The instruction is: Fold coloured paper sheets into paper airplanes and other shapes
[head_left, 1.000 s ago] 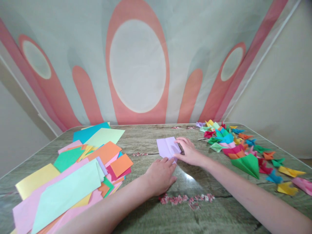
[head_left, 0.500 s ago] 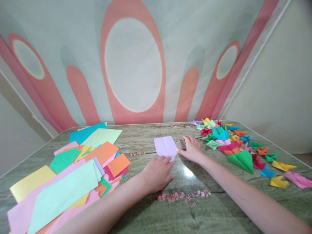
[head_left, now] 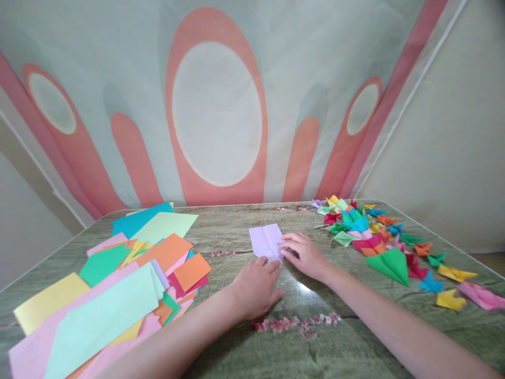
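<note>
- Lilac paper lay creased on the table.
- Left hand lay unclenched, fingertips on its near edge.
- Right hand touched its right edge; pinching, couldn't tell.

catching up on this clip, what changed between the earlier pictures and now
The right hand, first at the right edge of the lilac paper, had moved its fingers off rightward half a second ago; now they are back at that edge. Whether they pinch it is unclear. The left hand stays at the near edge; the loose sheets and folded papers look unchanged.
</note>
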Demonstrator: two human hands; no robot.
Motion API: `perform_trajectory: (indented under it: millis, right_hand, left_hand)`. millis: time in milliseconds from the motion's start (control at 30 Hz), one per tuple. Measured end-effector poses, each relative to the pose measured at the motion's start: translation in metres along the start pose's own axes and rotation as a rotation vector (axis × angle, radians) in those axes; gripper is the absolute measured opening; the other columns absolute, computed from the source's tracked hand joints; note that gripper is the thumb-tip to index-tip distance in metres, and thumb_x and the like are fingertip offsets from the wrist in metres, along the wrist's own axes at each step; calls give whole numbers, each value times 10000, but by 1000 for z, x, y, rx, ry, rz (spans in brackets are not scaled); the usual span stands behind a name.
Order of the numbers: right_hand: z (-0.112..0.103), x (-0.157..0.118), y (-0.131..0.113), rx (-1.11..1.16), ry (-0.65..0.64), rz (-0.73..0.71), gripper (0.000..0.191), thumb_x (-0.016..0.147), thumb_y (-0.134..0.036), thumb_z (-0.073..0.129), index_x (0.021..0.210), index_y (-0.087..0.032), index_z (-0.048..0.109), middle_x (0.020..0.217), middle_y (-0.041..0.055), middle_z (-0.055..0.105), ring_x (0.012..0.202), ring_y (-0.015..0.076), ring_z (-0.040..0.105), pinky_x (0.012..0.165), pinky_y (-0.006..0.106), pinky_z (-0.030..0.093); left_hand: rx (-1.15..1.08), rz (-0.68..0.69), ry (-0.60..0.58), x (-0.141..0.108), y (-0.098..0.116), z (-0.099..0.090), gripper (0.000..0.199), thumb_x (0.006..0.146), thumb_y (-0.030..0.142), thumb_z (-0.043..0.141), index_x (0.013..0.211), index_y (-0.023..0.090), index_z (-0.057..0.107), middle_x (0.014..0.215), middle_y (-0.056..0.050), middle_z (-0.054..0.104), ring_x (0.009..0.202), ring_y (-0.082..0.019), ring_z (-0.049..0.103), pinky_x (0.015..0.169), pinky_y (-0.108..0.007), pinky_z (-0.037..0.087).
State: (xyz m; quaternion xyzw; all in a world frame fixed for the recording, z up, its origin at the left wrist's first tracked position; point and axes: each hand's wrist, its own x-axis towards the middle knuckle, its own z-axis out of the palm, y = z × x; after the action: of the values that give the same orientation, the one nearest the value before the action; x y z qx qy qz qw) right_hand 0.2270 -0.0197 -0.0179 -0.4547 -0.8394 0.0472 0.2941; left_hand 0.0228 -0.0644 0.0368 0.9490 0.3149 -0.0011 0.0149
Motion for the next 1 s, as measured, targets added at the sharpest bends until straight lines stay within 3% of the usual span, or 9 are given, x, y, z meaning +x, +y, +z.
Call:
perform_trajectory:
  millis: [133, 367, 533, 600, 667, 733, 800, 900, 1000]
  right_hand:
    - [3, 2, -13, 18, -107, -148, 224, 880, -210, 461, 995, -251, 649, 1089, 57, 598, 1019, 210, 486, 865, 389, 384]
    - [-1, 9, -20, -28, -154, -170, 168, 807, -163, 543, 893, -236, 669, 964, 46, 609, 945, 202, 489, 822, 360, 370]
    - [3, 20, -20, -32, -113, -180, 177, 780, -124, 513, 797, -216, 662, 884, 38, 590, 865, 179, 494, 788, 330, 382]
    - [6, 29, -23, -62, -103, -190, 151, 753, -124, 517, 754, -199, 648, 874, 44, 580, 860, 182, 491, 786, 327, 384]
    - [10, 40, -27, -107, -95, -189, 104, 711, -129, 541, 703, -184, 627, 854, 49, 577, 854, 191, 490, 793, 336, 379]
    - [14, 51, -30, -147, -70, -145, 90, 704, -134, 541, 687, -180, 617, 846, 56, 575, 864, 202, 492, 800, 346, 374]
    - [19, 60, -32, -167, -25, -43, 100, 722, -142, 527, 703, -177, 617, 868, 66, 574, 868, 206, 498, 789, 346, 380]
    - [22, 67, -29, -163, 50, 108, 126, 756, -149, 504, 732, -179, 624, 895, 74, 573, 882, 207, 508, 792, 341, 392]
    - [18, 69, -22, -139, 75, 157, 138, 761, -142, 500, 740, -190, 628, 878, 64, 582, 870, 198, 522, 804, 330, 402]
  left_hand:
    - [18, -16, 2, 0, 1, -3, 488, 858, 449, 419, 1223, 129, 470, 1186, -123, 542, 1100, -265, 468, 905, -388, 383]
    - [140, -23, 71, 5, 13, -2, 414, 819, 461, 497, 1003, 105, 600, 1057, -141, 561, 1028, -275, 489, 857, -376, 400]
    - [175, 334, 229, 14, 52, -2, 208, 885, 227, 412, 845, 152, 602, 844, -59, 573, 796, -182, 528, 751, -327, 411]
    - [176, 532, 342, 19, 67, -4, 254, 911, 223, 350, 927, 161, 596, 951, -68, 579, 831, -164, 521, 764, -310, 409]
    - [212, 722, 469, 25, 78, -4, 313, 925, 215, 298, 1098, 220, 559, 1224, -44, 499, 1037, -166, 471, 865, -301, 385]
    - [256, 773, 532, 33, 81, -3, 363, 933, 228, 263, 1167, 333, 519, 1376, 53, 365, 1187, -171, 367, 917, -311, 362]
    - [295, 798, 531, 41, 77, 1, 366, 931, 244, 268, 1162, 385, 514, 1358, 75, 377, 1193, -170, 355, 910, -316, 360]
    - [309, 831, 487, 51, 64, 7, 317, 922, 245, 325, 1126, 378, 529, 1292, 45, 436, 1112, -182, 398, 836, -321, 365]
    - [304, 818, 442, 56, 46, 12, 265, 921, 235, 344, 927, 273, 606, 1107, -15, 538, 926, -167, 457, 751, -310, 354]
